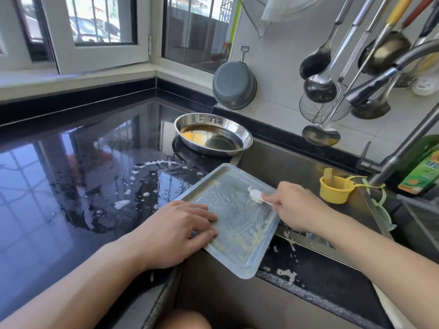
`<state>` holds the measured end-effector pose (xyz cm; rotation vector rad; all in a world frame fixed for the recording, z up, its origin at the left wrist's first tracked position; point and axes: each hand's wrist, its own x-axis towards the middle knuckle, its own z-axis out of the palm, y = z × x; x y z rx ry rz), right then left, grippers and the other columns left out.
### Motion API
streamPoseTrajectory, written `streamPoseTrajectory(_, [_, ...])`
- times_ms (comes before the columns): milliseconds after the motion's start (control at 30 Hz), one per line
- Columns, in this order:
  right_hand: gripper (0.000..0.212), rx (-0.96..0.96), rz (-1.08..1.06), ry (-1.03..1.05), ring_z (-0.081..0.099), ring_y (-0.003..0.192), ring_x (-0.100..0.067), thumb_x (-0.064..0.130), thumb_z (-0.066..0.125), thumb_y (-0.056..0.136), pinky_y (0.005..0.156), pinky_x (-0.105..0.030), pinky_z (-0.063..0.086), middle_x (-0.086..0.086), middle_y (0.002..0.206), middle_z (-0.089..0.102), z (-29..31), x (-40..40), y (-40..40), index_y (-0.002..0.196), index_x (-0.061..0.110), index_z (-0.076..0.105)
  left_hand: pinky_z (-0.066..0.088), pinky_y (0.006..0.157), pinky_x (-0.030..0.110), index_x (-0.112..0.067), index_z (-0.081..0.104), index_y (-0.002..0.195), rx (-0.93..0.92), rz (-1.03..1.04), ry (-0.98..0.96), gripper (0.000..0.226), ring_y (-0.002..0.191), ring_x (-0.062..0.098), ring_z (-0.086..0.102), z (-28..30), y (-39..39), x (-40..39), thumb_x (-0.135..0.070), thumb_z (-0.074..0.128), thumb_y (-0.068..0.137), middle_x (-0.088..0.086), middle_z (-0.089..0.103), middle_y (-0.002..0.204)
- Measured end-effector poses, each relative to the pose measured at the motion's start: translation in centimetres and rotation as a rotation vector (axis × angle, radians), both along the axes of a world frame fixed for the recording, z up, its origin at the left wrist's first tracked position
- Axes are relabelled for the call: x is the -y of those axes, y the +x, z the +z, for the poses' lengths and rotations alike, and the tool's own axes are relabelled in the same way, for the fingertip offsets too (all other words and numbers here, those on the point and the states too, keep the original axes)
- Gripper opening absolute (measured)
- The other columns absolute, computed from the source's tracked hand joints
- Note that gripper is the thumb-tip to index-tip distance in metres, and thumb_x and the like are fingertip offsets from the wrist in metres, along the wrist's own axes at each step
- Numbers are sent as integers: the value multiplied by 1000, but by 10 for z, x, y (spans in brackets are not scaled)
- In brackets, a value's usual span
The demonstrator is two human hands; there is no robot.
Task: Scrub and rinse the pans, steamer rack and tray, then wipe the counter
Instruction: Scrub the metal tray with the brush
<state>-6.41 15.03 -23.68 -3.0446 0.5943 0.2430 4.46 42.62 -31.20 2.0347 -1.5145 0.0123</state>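
Tray [240,224] lay propped across the sink's near left corner, mid-scrub | left hand [174,230] flat, fingers straight, steadying it | right hand [293,205] gripped a soapy brush [255,195] | still pending, by appearance: oily round pan [212,135] far behind, suds-splashed tabletop [71,186], rinsing.

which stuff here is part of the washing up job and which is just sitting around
In the job: tray, brush in the right hand, left hand steadying the tray, round pan, wet counter, sink, tap.

Lying about: hanging ladles, strainer, grey basin, yellow cup, green bottle.
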Motion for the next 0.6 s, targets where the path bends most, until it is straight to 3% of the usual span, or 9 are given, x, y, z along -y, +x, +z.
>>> streamPoseTrajectory(100, [34,14,12,23,55,83,-16,35,46,105,64,-34,43,12,97,48,2,-4,1,135,41,59,37,113,23,-29,80,94,-1,4,-10,48,136,-8,46,-3,3,0,-57,42,98,-21,66,133])
streamPoseTrajectory(200, [35,93,-105,-90,57,89,-25,37,46,105,70,-38,45,3,105,54,7,4,8,136,34,60,36,113,23,-33,80,98,-7,4,-11,49,136,-10,44,-2,2,0,-60,40,97,-24,64,134])
streamPoseTrajectory(367, [35,5,64,12,56,88,-21,33,48,105,71,-35,48,7,99,49,0,-15,12,137,41,58,36,114,24,-34,79,93,-27,11,-7,43,136,-10,44,-3,4,0,-59,44,97,-25,64,133])
streamPoseTrajectory(467, [35,69,-83,-20,58,90,-24,34,49,104,75,-38,51,3,115,60,7,3,25,137,40,61,38,114,28,-34,79,94,-13,5,-13,42,136,-10,44,-4,4,2,-59,45,98,-25,64,133])
streamPoseTrajectory(600, [36,12,24,21,56,80,-16,30,47,106,61,-32,43,9,100,53,2,-15,24,139,36,58,40,113,32,-34,77,88,-38,6,-23,40,136,-10,45,-5,4,2,-59,47,98,-27,64,132])
